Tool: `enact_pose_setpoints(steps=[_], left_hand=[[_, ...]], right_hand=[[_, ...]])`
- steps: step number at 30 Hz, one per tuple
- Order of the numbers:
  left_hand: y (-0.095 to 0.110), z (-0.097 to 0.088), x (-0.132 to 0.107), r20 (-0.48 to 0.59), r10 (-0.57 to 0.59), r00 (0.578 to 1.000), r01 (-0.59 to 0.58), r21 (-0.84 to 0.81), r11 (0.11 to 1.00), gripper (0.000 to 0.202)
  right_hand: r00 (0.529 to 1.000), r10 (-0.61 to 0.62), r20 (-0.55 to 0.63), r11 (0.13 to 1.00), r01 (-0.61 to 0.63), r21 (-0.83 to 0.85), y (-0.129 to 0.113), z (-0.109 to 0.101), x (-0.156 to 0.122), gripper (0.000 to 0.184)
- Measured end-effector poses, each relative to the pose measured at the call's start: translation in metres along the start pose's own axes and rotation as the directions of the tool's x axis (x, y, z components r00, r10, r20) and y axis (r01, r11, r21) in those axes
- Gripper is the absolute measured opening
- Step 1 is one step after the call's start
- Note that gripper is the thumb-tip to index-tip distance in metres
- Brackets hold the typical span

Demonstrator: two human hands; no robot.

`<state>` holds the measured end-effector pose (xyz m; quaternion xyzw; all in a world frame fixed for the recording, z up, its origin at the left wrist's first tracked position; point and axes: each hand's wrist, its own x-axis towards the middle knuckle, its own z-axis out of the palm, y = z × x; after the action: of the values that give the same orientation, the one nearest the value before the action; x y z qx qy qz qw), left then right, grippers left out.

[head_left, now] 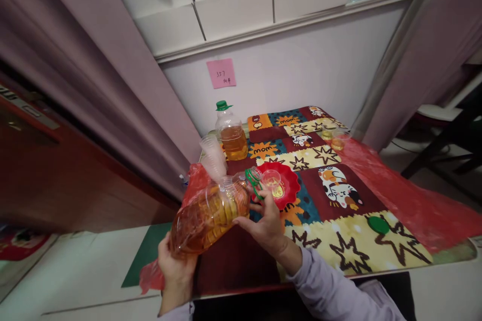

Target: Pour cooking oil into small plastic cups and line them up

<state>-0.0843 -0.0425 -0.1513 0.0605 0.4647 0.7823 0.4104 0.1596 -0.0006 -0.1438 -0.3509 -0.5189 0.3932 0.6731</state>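
Observation:
A big clear plastic bottle (211,218) of amber liquid is tilted, its open mouth towards the right. My left hand (175,266) supports its base from below. Near the neck, my right hand (269,225) grips the bottle at its green handle (253,180); part of the grip is hidden. Under the mouth, a clear plastic cup (271,179) with some yellowish liquid sits in a red scalloped dish (294,183). Whether liquid is flowing I cannot make out. A green bottle cap (378,224) lies on the patterned mat to the right.
Behind stands a second, capped bottle (232,138) of amber liquid, with a leaning stack of clear cups (213,158) beside it. Several cups of yellow liquid (338,143) stand at the far right. Patterned mats (339,188) and red plastic sheeting (410,200) cover the table against the wall.

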Motion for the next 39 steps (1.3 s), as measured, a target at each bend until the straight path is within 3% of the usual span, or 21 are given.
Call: enact_pose_setpoints(steps=[10,20,39], left_hand=[[0.003,0.011,-0.010,-0.069,-0.026,0.997,0.026,-0.001,1.000,0.021],[0.010,0.025,-0.023,-0.105,-0.020,0.994,0.025,0.045,0.999,0.024],[0.011,0.028,-0.020,-0.125,-0.059,0.990,0.068,0.065,0.996,0.023]], right_hand=[[0.999,0.052,0.004,0.998,-0.052,0.037,0.030,-0.008,-0.007,0.075],[0.995,0.100,-0.001,0.994,-0.100,0.050,0.032,-0.011,-0.004,0.070],[0.979,0.201,0.002,0.977,-0.201,0.076,0.032,-0.012,-0.001,0.071]])
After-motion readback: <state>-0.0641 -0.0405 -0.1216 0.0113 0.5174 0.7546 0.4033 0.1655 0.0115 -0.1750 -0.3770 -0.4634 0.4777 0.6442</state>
